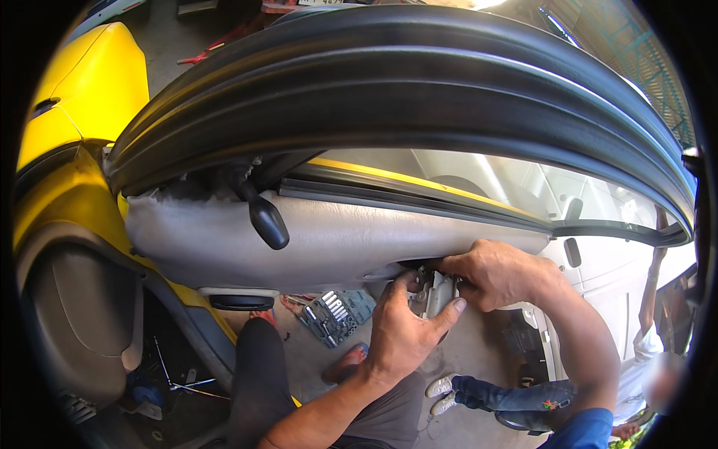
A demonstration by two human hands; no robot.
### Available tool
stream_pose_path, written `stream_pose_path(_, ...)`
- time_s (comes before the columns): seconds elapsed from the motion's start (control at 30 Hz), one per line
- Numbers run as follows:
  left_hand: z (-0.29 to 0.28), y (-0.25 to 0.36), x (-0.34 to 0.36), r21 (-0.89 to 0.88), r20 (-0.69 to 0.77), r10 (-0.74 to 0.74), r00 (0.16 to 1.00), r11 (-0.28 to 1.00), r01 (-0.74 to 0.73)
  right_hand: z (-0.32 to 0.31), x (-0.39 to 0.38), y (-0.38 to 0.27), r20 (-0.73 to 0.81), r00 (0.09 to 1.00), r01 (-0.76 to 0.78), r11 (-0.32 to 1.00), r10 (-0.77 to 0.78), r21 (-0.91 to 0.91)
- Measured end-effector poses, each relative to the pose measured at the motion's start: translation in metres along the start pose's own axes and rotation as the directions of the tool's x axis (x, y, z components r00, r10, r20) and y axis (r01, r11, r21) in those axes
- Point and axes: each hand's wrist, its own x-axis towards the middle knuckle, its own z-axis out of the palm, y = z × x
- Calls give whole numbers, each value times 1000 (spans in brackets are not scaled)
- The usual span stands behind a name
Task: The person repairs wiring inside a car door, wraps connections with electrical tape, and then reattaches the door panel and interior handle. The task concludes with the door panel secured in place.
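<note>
A light grey plastic door fitting (440, 292) is held between my two hands at the edge of the door's grey trim panel (336, 236). My left hand (407, 322) grips it from the near left side, with the thumb stretched along it and the fingers curled behind. From the right, my right hand (505, 277) is closed at the fitting's other side. Its index finger reaches toward a dark opening (419, 263) in the panel, and the fingertip is hidden there. What lies behind the fitting cannot be seen.
The black-framed door arches above my hands, with a black stalk-shaped part (268, 223) hanging at its left. An open socket set (336, 316) lies on the floor. Another person in jeans (497, 393) is at the lower right. A dashboard (75, 314) is left.
</note>
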Motion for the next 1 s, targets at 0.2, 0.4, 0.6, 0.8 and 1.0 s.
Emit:
stream_pose_path(0.2,-1,2,0,-189,63,-129,990,972,139,-6,-4,-9,5,999,-42,999,42,-24)
stream_pose_path(0.4,3,3,1,-209,98,-152,984,963,169,1,-13,-12,-57,993,-107,989,102,-100)
stream_pose_path(0.6,6,-2,0,-240,25,-98,995,966,101,7,-20,-18,-143,977,-145,984,159,106)
stream_pose_path(0.8,3,-6,0,-138,14,-1,1000,990,3,-6,-19,-35,-49,970,-237,971,237,-4)
stream_pose_path(1.0,-1,-13,3,-233,98,-13,995,972,35,-5,-15,-32,-57,970,-241,938,235,-250)
